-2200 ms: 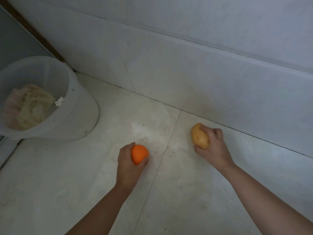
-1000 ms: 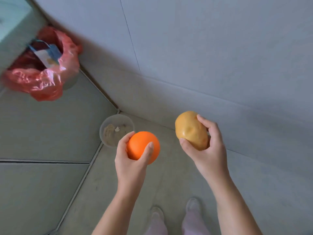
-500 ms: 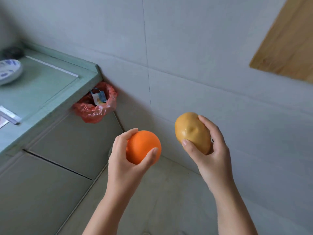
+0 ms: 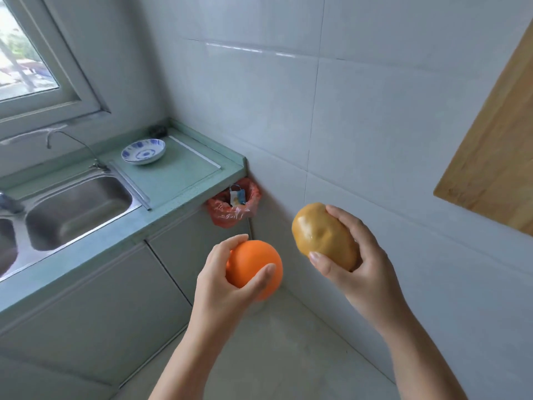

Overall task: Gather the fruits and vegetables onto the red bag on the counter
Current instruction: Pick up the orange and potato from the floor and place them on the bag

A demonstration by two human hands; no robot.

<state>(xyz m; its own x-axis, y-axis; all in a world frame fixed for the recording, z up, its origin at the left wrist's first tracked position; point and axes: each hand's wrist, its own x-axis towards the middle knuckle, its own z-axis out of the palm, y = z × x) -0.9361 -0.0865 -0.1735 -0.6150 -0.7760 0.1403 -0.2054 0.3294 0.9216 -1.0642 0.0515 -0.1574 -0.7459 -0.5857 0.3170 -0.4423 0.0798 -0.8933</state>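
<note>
My left hand (image 4: 222, 287) grips a round orange (image 4: 256, 267) at mid-frame, held in the air above the floor. My right hand (image 4: 357, 261) holds a tan potato (image 4: 320, 235) a little higher and to the right, near the tiled wall. A red plastic bag (image 4: 227, 212) hangs in the gap between the end of the green counter (image 4: 178, 180) and the wall, below counter height; a small packet shows inside it. Both hands are well short of the bag and the counter.
A blue-and-white bowl (image 4: 143, 151) sits on the counter by the corner. A steel sink (image 4: 75, 209) with a tap lies to the left under a window. Cabinet doors run below the counter. A wooden board (image 4: 496, 145) juts in at the right.
I have risen from the floor with the orange and potato in hand. The view has lifted, so the counter top, sink, bowl and window have come into sight. The white bucket is out of view.
</note>
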